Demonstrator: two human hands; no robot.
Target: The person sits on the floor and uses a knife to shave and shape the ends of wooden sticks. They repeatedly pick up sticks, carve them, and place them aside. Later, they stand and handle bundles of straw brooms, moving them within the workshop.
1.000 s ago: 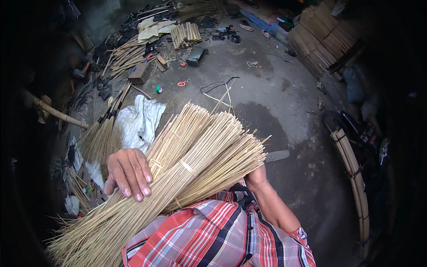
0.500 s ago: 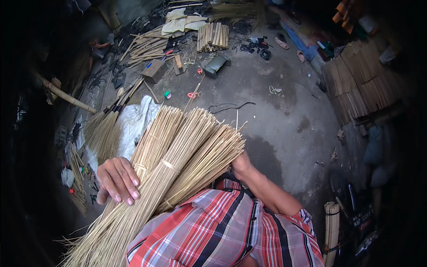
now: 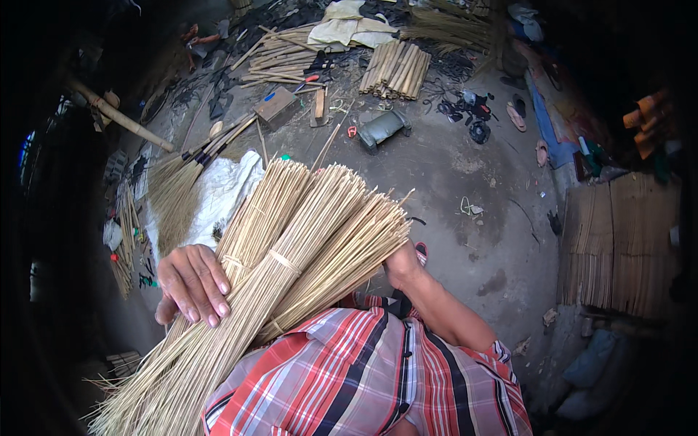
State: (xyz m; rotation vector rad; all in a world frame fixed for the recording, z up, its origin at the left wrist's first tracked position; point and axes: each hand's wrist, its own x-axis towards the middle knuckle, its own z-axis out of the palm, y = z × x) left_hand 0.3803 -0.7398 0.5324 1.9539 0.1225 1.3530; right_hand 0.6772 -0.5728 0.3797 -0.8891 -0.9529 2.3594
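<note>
Three tied bundles of thin dry grass stalks lie slantwise against my body, cut ends up and wispy ends at the lower left. The middle bundle [image 3: 316, 218] overlaps the left bundle [image 3: 265, 192] and the right bundle [image 3: 356, 254]; a pale tie shows on each. My left hand [image 3: 193, 285] curls over the bundles from the left side, fingers bent and pressed to the stalks. At the right bundle's upper end, my right hand [image 3: 401, 266] reaches behind and under it. Its fingers are hidden there.
Brooms [image 3: 178, 182] and a white sack [image 3: 229, 192] lie at the left. Farther off are a wooden block [image 3: 278, 107], a dark green roll [image 3: 383, 129], a stack of cut sticks [image 3: 395, 69] and loose sticks [image 3: 280, 54]. Flat brown sheets [image 3: 618, 240] stand at the right.
The view has swung, so the floor items sit farther right and slightly tilted. My hands and the bundles keep nearly the same hold, with the bundles' upper ends shifted slightly right and up.
</note>
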